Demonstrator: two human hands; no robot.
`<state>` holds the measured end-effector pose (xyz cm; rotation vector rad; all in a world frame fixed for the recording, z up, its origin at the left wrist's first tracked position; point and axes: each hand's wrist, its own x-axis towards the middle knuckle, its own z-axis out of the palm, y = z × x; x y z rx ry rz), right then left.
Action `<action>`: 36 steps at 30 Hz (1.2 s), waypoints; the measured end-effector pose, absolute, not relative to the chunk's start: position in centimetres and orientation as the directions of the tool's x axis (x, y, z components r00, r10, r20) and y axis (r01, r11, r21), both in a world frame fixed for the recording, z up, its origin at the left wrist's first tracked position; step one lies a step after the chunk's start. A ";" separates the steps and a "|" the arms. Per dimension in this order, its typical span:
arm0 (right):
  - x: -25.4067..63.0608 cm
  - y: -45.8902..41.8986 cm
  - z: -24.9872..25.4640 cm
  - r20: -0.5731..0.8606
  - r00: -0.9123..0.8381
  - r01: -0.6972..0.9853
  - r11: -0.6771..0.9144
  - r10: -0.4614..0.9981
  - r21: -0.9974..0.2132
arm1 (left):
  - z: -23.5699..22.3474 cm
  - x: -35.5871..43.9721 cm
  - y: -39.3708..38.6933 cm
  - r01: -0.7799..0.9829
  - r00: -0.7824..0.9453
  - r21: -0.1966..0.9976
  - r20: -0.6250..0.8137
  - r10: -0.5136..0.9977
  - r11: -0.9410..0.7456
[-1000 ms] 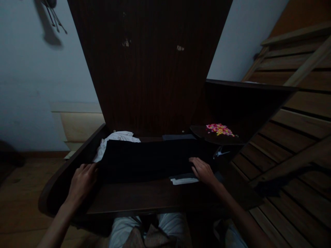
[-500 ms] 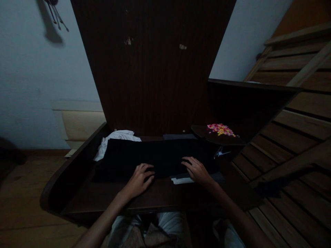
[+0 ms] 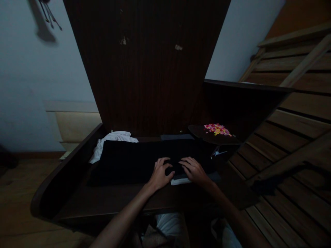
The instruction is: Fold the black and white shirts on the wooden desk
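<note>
Both grips unclosed, L hand (image 3: 160,175) & R hand (image 3: 196,172) on blk cloth (image 3: 134,158) nr edge, desk strip (image 3: 111,198) in front.

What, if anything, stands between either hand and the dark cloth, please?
Nothing visible does: the left hand and right hand both appear to touch the dark cloth. The white cloth lies by its far left corner, away from both.
</note>
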<state>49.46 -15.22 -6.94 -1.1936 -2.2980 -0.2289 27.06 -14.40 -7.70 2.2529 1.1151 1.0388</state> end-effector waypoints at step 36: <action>56.4 -15.5 -4.1 0.344 -0.399 0.911 0.410 0.850 0.044 | -4.7 25.2 -12.1 0.420 0.490 0.420 0.641 0.591 -0.804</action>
